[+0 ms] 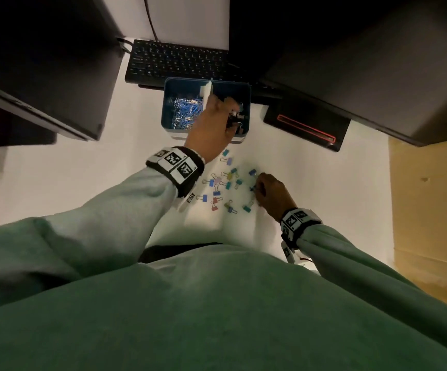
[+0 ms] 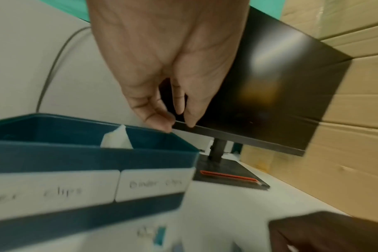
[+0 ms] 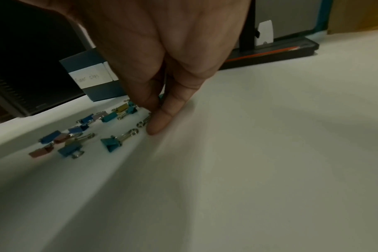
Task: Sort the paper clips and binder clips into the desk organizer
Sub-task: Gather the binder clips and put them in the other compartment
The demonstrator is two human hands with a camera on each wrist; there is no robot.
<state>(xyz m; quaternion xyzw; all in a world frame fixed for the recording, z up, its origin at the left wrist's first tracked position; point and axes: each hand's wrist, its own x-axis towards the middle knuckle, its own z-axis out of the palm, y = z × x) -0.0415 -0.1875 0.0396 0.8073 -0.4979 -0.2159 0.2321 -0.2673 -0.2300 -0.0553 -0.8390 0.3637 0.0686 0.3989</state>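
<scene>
- My left hand point(image 1: 211, 124) hangs over the right-hand compartment of the blue desk organizer point(image 1: 168, 108), the one labelled for binder clips. Fingers point down and lie close together. The wrist view shows nothing between them; whether a clip is pinched there I cannot tell.
- My right hand point(image 1: 271, 195) is down on the white desk point(image 1: 337, 196) at the right edge of the scattered binder clips point(image 1: 225, 188), thumb and fingertips closed on a blue binder clip point(image 1: 253, 187).
- Paper clips point(image 1: 183, 113) already fill the left compartment. The loose pile on the desk looks to be binder clips only.
- Doing it well: pinch the clip by its coloured body, not the wire loops, which swing. Lift straight up before travelling, so neighbours are not dragged along.
- Drop right of the white divider point(image 1: 206, 92), low over the rim.
- Room: the organizer sits just beyond the pile, a short reach. A keyboard point(image 1: 176, 61) lies just behind it, monitors overhang both sides, and a monitor base point(image 1: 305, 127) sits right of the organizer. Open desk lies to my right.
</scene>
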